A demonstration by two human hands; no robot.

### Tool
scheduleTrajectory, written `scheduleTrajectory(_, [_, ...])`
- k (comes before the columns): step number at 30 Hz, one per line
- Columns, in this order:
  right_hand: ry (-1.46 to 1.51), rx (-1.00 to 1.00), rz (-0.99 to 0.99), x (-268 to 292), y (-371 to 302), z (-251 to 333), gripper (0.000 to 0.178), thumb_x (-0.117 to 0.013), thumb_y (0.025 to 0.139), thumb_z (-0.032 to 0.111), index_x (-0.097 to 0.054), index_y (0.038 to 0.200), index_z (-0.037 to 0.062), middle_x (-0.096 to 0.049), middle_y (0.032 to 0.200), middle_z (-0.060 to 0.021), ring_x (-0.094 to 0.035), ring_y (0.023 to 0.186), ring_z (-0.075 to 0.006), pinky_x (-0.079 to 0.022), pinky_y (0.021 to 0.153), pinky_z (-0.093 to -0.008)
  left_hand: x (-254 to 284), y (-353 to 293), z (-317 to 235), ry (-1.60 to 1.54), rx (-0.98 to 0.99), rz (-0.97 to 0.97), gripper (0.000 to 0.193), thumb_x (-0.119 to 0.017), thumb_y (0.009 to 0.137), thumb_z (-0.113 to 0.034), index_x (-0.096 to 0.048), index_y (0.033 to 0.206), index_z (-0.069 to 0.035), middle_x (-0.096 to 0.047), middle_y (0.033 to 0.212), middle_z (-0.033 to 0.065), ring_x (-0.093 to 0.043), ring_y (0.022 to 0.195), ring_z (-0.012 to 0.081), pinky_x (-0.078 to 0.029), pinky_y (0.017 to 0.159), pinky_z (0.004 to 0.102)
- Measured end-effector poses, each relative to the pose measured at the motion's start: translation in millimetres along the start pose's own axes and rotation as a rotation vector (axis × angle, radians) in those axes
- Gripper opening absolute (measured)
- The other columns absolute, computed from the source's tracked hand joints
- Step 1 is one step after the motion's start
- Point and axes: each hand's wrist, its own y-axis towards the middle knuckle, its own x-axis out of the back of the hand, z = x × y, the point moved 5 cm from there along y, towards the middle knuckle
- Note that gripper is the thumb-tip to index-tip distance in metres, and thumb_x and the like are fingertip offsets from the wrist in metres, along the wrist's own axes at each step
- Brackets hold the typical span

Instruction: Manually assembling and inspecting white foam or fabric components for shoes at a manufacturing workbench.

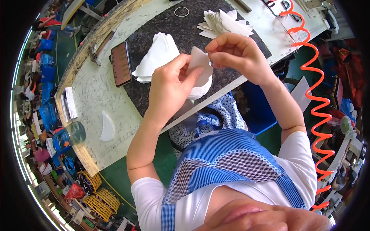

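Observation:
My left hand (169, 82) pinches a thin white cut-out piece (199, 61) between thumb and fingers, holding it up over the dark stone slab (144, 94). At the piece's right edge, the thumb and fingertips of my right hand (241, 54) are pressed together. Whatever lies between those fingertips is too small to make out. Just beneath the raised piece, more white curved pieces (200, 91) are stacked near the slab's front edge. Left of my left hand lies a pile of white pointed pieces (156, 56). A fanned heap of similar white pieces (223, 24) rests at the back right.
A phone (121, 63) lies at the slab's left edge, with a hammer (101, 47) beyond it. One loose white piece (107, 127) and a jar (76, 133) are on the table's left part. An orange coiled hose (314, 96) hangs at right, near a blue bin (264, 113).

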Motion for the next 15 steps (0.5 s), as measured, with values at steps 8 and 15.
scheduleTrajectory(8, [-0.076, -0.046, 0.239, -18, 4, -8, 0.013, -0.066, 0.092, 0.011, -0.067, 0.095, -0.0020, -0.067, 0.085, -0.0026, -0.059, 0.071, -0.0057, -0.049, 0.065, -0.0212, 0, -17, 7, -0.043, 0.153, 0.160, 0.030, -0.061, 0.099, -0.027, -0.058, 0.086, 0.000, -0.065, 0.066, 0.0110, -0.070, 0.062, 0.0171, -0.051, 0.052, 0.0282])
scheduleTrajectory(15, [0.047, -0.413, 0.570, -44, -27, -6, 0.012, -0.064, 0.080, 0.007, -0.069, 0.076, -0.0031, -0.064, 0.064, -0.0027, -0.058, 0.052, -0.0065, -0.045, 0.048, -0.0193, -10, -32, 6, -0.441, 0.110, 0.383, 0.053, -0.083, 0.079, -0.022, -0.054, 0.122, -0.010, -0.062, 0.098, 0.0012, -0.060, 0.080, 0.0101, -0.048, 0.061, 0.0237])
